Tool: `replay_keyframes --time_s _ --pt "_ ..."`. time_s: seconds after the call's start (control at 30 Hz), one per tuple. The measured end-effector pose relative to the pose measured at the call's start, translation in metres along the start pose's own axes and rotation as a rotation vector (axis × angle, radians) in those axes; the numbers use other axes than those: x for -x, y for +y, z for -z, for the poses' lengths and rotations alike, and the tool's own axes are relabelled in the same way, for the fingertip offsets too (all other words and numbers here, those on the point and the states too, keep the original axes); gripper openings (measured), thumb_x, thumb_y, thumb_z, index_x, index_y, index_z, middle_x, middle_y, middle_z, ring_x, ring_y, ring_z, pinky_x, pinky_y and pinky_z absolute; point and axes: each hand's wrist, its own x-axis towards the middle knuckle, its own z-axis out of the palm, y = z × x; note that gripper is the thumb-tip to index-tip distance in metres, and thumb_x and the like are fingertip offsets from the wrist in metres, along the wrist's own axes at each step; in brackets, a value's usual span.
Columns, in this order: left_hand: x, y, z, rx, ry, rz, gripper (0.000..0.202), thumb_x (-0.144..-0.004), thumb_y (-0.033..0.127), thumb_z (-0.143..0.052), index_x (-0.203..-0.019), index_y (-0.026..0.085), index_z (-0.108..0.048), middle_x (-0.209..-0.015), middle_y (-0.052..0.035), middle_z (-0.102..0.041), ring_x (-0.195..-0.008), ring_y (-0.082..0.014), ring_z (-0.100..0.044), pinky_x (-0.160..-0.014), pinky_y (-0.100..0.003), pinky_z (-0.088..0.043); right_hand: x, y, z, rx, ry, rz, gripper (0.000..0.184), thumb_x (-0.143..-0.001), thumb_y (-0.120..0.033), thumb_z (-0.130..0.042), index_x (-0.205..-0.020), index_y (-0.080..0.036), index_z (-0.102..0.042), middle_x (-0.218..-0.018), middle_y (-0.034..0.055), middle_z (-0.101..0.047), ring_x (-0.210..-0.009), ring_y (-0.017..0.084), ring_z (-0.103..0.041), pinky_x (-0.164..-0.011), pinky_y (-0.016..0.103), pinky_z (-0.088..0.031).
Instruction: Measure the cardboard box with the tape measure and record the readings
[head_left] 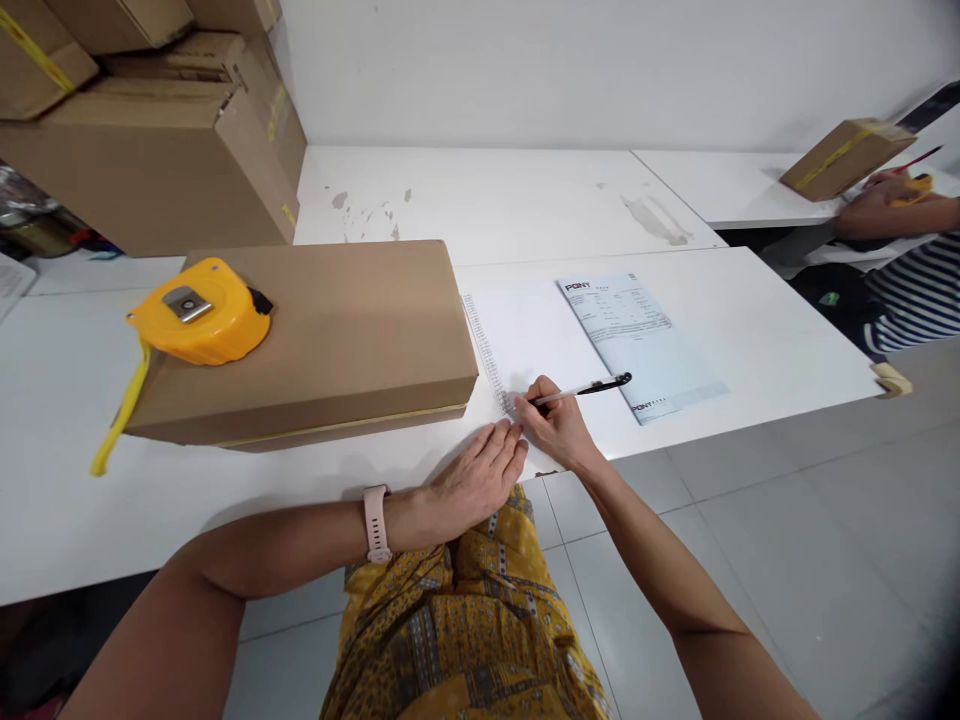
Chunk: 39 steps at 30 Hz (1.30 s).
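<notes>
Wall and floor: white wall (487, 70) at the back, grey tiled floor (750, 520) below.
Desk surface: white desk (67, 380), marked with worn patches beyond the closed brown box (360, 310).
On the box: 1 yellow tape measure (217, 335) at the left end, its blade hanging over the edge.
Behind the box, to the left: stacked cartons (150, 160), taking up that corner.
Right of the box: spiral notebook (517, 330), binding just beside it; farther right, 1 pale blue printed sheet (637, 340).
Right hand (559, 425): near the box's front right corner, grip closed round a pen (589, 388) over the notebook.
Left hand (480, 475): in front of the box, grip relaxed and flat, fingers extended at the notebook's near edge.
Well right of the box: 1 co-worker in a striped top (919, 290), near a taped carton (847, 160).
</notes>
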Motion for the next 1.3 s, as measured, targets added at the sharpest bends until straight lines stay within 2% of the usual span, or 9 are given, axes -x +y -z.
replay_keyframes --time_s 0.33,0.6,0.83,1.3 --pt "0.0 -0.002 0.003 0.033 -0.016 -0.006 0.045 -0.099 0.018 -0.048 -0.139 -0.002 -0.055 -0.145 -0.0268 -0.057 -0.134 -0.031 -0.057 -0.116 -0.047 -0.039 0.0 0.003 0.0 0.008 0.014 0.005 0.025 -0.085 -0.034 -0.062 -0.07 -0.023 -0.046 -0.054 -0.0073 -0.039 -0.052 0.01 -0.036 -0.05 0.026 -0.028" --pt "-0.001 -0.002 0.005 0.022 -0.016 0.004 0.043 -0.101 0.018 -0.043 -0.138 0.0 -0.057 -0.144 -0.0238 -0.059 -0.134 -0.0307 -0.058 -0.115 -0.045 -0.043 0.0 0.004 0.0 0.016 0.022 -0.009 0.025 -0.084 -0.034 -0.063 -0.07 -0.023 -0.046 -0.054 -0.0071 -0.04 -0.052 0.01 -0.036 -0.05 0.025 -0.028" --pt "-0.002 -0.003 0.012 0.075 -0.029 0.006 0.043 -0.101 0.014 -0.04 -0.137 -0.003 -0.057 -0.144 -0.0254 -0.058 -0.134 -0.0352 -0.057 -0.115 -0.046 -0.045 -0.001 0.005 0.0 0.027 0.037 0.009 0.025 -0.086 -0.034 -0.061 -0.07 -0.023 -0.045 -0.055 -0.0075 -0.038 -0.052 0.01 -0.035 -0.051 0.026 -0.029" --pt "-0.002 -0.003 0.013 0.165 -0.053 0.032 0.043 -0.101 0.012 -0.04 -0.138 -0.002 -0.056 -0.146 -0.0266 -0.056 -0.137 -0.0334 -0.055 -0.117 -0.046 -0.042 0.0 0.004 0.0 0.049 0.049 0.008 0.025 -0.084 -0.034 -0.061 -0.069 -0.024 -0.044 -0.054 -0.0075 -0.038 -0.052 0.01 -0.035 -0.051 0.026 -0.029"
